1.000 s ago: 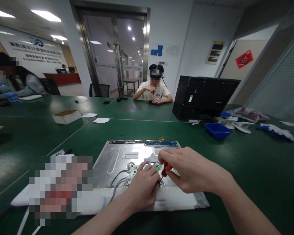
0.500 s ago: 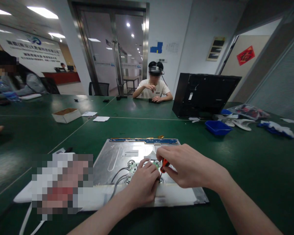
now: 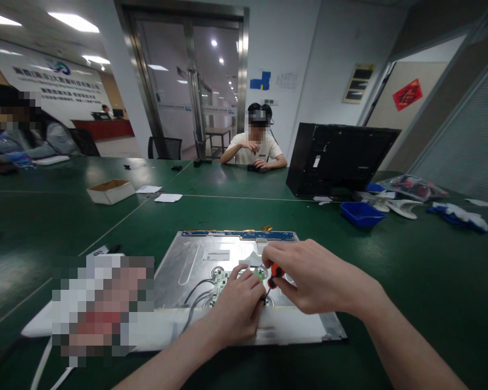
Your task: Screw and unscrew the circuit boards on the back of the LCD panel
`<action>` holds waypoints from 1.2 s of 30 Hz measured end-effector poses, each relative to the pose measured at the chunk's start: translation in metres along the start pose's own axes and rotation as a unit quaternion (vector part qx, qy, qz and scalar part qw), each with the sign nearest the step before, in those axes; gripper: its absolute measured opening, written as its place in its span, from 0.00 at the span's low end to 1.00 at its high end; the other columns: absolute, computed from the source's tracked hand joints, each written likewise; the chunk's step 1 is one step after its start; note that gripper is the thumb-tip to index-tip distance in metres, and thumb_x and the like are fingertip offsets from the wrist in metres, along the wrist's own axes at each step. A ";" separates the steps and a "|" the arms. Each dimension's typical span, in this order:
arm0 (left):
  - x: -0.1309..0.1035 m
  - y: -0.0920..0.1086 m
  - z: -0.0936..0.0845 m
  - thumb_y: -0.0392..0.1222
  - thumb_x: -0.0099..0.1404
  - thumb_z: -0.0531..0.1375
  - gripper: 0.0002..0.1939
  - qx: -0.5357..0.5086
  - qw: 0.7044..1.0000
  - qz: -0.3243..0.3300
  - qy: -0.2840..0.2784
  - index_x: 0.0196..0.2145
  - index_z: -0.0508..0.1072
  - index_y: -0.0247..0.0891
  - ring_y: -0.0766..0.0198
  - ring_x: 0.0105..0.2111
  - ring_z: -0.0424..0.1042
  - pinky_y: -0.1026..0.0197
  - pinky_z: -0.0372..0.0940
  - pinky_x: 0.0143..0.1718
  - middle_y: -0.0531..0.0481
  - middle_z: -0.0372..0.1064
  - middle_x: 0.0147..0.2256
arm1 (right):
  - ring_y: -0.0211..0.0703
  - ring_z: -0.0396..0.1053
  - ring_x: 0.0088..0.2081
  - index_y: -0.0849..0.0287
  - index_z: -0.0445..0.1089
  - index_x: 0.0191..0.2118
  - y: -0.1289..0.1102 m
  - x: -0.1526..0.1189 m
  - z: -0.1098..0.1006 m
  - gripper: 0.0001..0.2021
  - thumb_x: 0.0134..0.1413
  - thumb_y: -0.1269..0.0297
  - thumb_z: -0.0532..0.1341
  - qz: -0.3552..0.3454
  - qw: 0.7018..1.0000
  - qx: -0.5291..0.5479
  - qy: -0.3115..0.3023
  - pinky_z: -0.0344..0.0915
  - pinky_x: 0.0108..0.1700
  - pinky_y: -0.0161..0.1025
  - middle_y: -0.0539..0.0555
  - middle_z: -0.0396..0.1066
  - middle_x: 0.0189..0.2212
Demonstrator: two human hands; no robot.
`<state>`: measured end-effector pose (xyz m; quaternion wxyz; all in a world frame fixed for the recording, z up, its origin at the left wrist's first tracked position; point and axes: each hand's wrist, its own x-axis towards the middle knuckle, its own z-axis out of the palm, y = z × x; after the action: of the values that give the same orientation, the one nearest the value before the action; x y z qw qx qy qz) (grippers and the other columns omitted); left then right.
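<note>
1 orange screwdriver (image 3: 277,268) is gripped by the right hand's (image 3: 321,276) fingers, shaft slanted down-left beside the left hand (image 3: 239,304), the circuit board (image 3: 220,281) part-covered there, any pinch impossible to tell!

Bare hands (image 3: 311,279), slender fingers (image 3: 250,281), smooth rounded knuckles, narrow wrists (image 3: 364,298), bare tapering forearms (image 3: 406,341)

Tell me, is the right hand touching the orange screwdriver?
Touching. The head view shows the right hand holding the orange screwdriver, its handle between thumb and fingers.
</note>
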<state>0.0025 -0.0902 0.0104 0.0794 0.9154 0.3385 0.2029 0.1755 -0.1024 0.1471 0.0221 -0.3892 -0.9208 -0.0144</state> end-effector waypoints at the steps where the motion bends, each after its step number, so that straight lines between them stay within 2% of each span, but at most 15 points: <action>1: 0.000 0.000 0.000 0.34 0.58 0.55 0.06 0.000 1.000 0.000 0.000 0.34 0.69 0.40 0.57 0.41 0.66 0.48 0.49 0.57 0.48 0.68 0.35 | 0.40 0.65 0.29 0.57 0.63 0.36 0.000 0.000 0.000 0.04 0.54 0.68 0.56 -0.002 1.000 0.002 0.000 0.49 0.27 0.37 0.52 0.70 0.33; 4: 0.000 0.001 -0.001 0.34 0.59 0.55 0.05 -0.001 1.000 0.000 -0.002 0.34 0.69 0.40 0.56 0.42 0.65 0.48 0.49 0.57 0.48 0.69 0.36 | 0.40 0.66 0.29 0.57 0.62 0.38 0.000 0.002 0.003 0.04 0.55 0.68 0.56 0.009 1.000 -0.008 0.012 0.49 0.26 0.37 0.51 0.71 0.34; 6: 0.000 0.001 -0.001 0.34 0.59 0.55 0.06 -0.002 1.000 -0.001 0.000 0.34 0.69 0.40 0.56 0.42 0.65 0.48 0.48 0.57 0.48 0.69 0.37 | 0.41 0.67 0.29 0.56 0.63 0.37 -0.001 0.005 0.005 0.03 0.57 0.64 0.56 0.026 0.999 -0.025 0.018 0.48 0.26 0.36 0.50 0.72 0.32; 9: -0.001 0.000 0.000 0.34 0.60 0.55 0.06 -0.003 1.000 0.002 0.007 0.35 0.69 0.40 0.56 0.43 0.65 0.48 0.48 0.58 0.48 0.69 0.40 | 0.41 0.68 0.28 0.56 0.64 0.35 -0.001 0.006 0.005 0.07 0.60 0.59 0.55 0.051 0.998 -0.045 0.007 0.47 0.26 0.36 0.51 0.72 0.28; 13: -0.001 0.000 0.001 0.34 0.59 0.55 0.07 -0.003 1.000 0.004 0.004 0.35 0.70 0.40 0.56 0.42 0.65 0.47 0.49 0.57 0.48 0.69 0.37 | 0.41 0.67 0.30 0.57 0.64 0.36 -0.002 0.003 0.001 0.04 0.55 0.64 0.56 0.018 1.000 -0.013 0.005 0.50 0.27 0.37 0.52 0.71 0.33; 17: 0.000 0.000 0.000 0.34 0.58 0.55 0.06 0.000 1.000 -0.003 -0.004 0.34 0.69 0.40 0.56 0.42 0.65 0.48 0.49 0.57 0.48 0.69 0.37 | 0.40 0.66 0.30 0.58 0.63 0.39 -0.002 0.003 0.002 0.05 0.54 0.69 0.55 0.004 1.000 -0.001 0.012 0.51 0.27 0.37 0.52 0.71 0.35; 20: 0.000 0.001 0.000 0.34 0.59 0.55 0.06 -0.003 1.000 -0.005 0.000 0.35 0.69 0.40 0.56 0.43 0.65 0.47 0.48 0.58 0.48 0.69 0.39 | 0.41 0.67 0.29 0.57 0.64 0.38 -0.002 0.007 0.006 0.04 0.58 0.64 0.55 0.038 0.999 -0.029 0.020 0.49 0.26 0.36 0.51 0.72 0.32; 23: -0.001 0.001 0.000 0.33 0.59 0.55 0.06 -0.011 1.000 -0.002 0.007 0.35 0.69 0.40 0.56 0.44 0.65 0.48 0.47 0.58 0.48 0.70 0.41 | 0.41 0.67 0.27 0.56 0.64 0.35 -0.002 0.008 0.006 0.09 0.60 0.57 0.54 0.057 0.997 -0.049 0.007 0.46 0.25 0.36 0.51 0.71 0.26; 27: 0.000 0.001 0.001 0.33 0.58 0.55 0.08 -0.009 1.000 -0.002 0.003 0.36 0.69 0.40 0.57 0.43 0.65 0.49 0.48 0.58 0.49 0.69 0.37 | 0.41 0.66 0.30 0.57 0.63 0.37 -0.003 0.002 0.000 0.04 0.56 0.63 0.56 0.007 1.000 -0.003 0.001 0.49 0.27 0.36 0.52 0.71 0.32; 29: 0.000 0.001 0.000 0.33 0.59 0.55 0.07 -0.007 1.000 -0.003 -0.001 0.36 0.70 0.40 0.57 0.42 0.65 0.48 0.48 0.58 0.48 0.69 0.37 | 0.40 0.66 0.30 0.57 0.62 0.39 -0.003 0.001 -0.001 0.05 0.55 0.67 0.55 -0.012 1.000 0.015 -0.002 0.51 0.27 0.37 0.52 0.71 0.34; 32: 0.000 0.001 -0.001 0.34 0.59 0.56 0.06 -0.003 1.000 -0.007 -0.007 0.35 0.70 0.40 0.57 0.43 0.65 0.48 0.47 0.58 0.48 0.69 0.37 | 0.40 0.67 0.29 0.57 0.61 0.39 -0.003 0.003 0.002 0.05 0.56 0.68 0.55 0.011 1.000 -0.008 0.011 0.49 0.26 0.37 0.51 0.72 0.34; 34: 0.000 0.001 -0.001 0.34 0.59 0.56 0.07 -0.006 1.000 -0.006 -0.003 0.36 0.70 0.40 0.57 0.43 0.65 0.49 0.47 0.58 0.48 0.70 0.38 | 0.41 0.68 0.29 0.57 0.62 0.38 -0.003 0.006 0.004 0.03 0.58 0.66 0.55 0.035 0.999 -0.033 0.018 0.48 0.26 0.36 0.52 0.72 0.33; 36: 0.000 0.001 0.000 0.34 0.59 0.55 0.08 -0.011 1.000 -0.002 0.007 0.37 0.70 0.40 0.57 0.44 0.65 0.49 0.47 0.58 0.48 0.70 0.40 | 0.42 0.69 0.29 0.57 0.63 0.36 -0.004 0.008 0.006 0.06 0.60 0.61 0.54 0.047 0.998 -0.049 0.014 0.48 0.25 0.36 0.51 0.73 0.29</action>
<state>0.0032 -0.0910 0.0103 0.0875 0.9125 0.3385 0.2124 0.1667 -0.0993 0.1417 0.0165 -0.4325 -0.8992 -0.0641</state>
